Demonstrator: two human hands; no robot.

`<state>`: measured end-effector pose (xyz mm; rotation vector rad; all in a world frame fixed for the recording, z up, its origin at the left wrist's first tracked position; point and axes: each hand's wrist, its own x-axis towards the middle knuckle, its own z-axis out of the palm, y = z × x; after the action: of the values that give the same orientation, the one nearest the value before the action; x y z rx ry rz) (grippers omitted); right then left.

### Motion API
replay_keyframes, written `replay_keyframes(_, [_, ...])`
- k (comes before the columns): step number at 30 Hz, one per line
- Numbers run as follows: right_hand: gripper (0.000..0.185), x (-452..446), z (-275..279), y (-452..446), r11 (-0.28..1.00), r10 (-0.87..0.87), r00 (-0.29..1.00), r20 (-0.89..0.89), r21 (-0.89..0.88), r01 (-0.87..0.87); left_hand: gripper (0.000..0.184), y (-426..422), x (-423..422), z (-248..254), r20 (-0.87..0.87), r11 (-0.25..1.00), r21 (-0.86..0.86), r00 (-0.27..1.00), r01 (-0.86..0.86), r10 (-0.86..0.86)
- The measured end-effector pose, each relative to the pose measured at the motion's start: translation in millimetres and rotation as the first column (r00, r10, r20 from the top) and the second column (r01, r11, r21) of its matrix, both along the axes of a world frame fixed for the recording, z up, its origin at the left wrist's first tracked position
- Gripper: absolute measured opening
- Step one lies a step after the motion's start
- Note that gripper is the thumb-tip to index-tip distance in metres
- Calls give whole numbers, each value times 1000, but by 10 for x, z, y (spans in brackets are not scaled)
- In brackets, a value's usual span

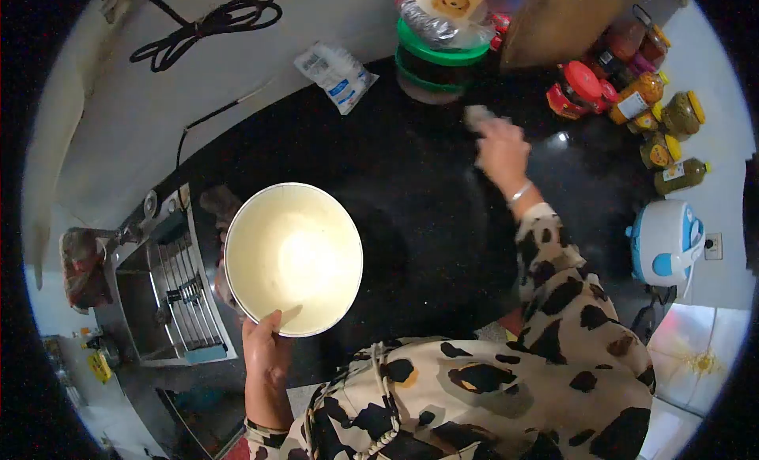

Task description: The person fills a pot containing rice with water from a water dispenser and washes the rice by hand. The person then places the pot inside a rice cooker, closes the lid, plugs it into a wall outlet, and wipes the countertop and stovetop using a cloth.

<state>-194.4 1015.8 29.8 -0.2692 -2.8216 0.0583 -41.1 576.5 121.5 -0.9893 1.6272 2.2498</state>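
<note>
A large round cream bowl (294,258), tilted so that its inside shows, is held at its lower rim by my left hand (267,353), with the thumb over the edge. Nothing but a shadow shows inside it. My right hand (503,153) is stretched out over the black countertop (419,223), blurred by motion, its fingers on a small greyish cloth (477,116). The green-lidded container (443,60) stands just beyond that hand.
A white packet (338,76) lies by the wall. Jars and bottles (636,104) stand at the back right, near a blue-and-white appliance (668,242). A sink with a rack (178,290) is at the left.
</note>
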Motion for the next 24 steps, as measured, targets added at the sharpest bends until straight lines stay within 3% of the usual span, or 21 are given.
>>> replay_keyframes(2, [36,137,-126,618,991,-126,988,-85,24,128,39,10,-165,-90,-105,997,55,993,61,-55])
replay_keyframes(3, [36,118,-119,759,989,-141,986,-90,27,144,40,20,-260,-101,-11,998,53,999,41,-40])
replay_keyframes(5, [36,4,-115,986,941,-337,941,43,-4,337,40,57,-495,-119,2,996,29,997,79,-80])
replay_keyframes(8, [36,-382,-235,877,920,-392,919,52,-2,393,37,8,-883,-314,-73,988,82,989,133,-127])
replay_keyframes(10, [34,-602,-483,609,993,-111,994,-18,28,111,37,114,-1174,-262,-68,990,-94,991,106,-113])
replay_keyframes(11, [33,-424,-96,62,999,17,998,-65,29,-15,38,68,-1343,-349,-72,992,-27,990,121,-123])
replay_keyframes(12, [34,-386,-159,-226,995,96,993,-68,45,-93,38,62,-1480,-418,-65,990,-26,988,136,-137])
replay_keyframes(14, [34,45,33,-766,911,405,907,120,33,-411,40,74,-1703,-520,-117,996,76,993,40,-31])
replay_keyframes(16, [29,312,-109,-916,785,611,784,-111,-44,-618,44,112,-1813,-529,-107,997,38,992,73,-68])
replay_keyframes(18, [27,168,-1,-695,841,516,856,-35,-171,-514,47,130,-1847,-577,-221,984,161,975,72,-35])
replay_keyframes(19, [24,-36,67,-494,930,364,927,89,-91,-356,48,107,-1892,-640,-187,991,125,982,48,-24])
replay_keyframes(20, [24,-315,-156,-189,976,180,980,-86,-108,-189,48,125,-1898,-655,-187,991,121,982,56,-32])
replay_keyframes(22, [22,-696,-58,342,1000,16,1000,19,-16,-16,46,179,-1912,-671,-175,994,110,985,9,11])
replay_keyframes(24, [22,-1025,-182,771,990,-130,992,9,57,129,44,142,-1944,-759,-126,992,123,992,-1,17])
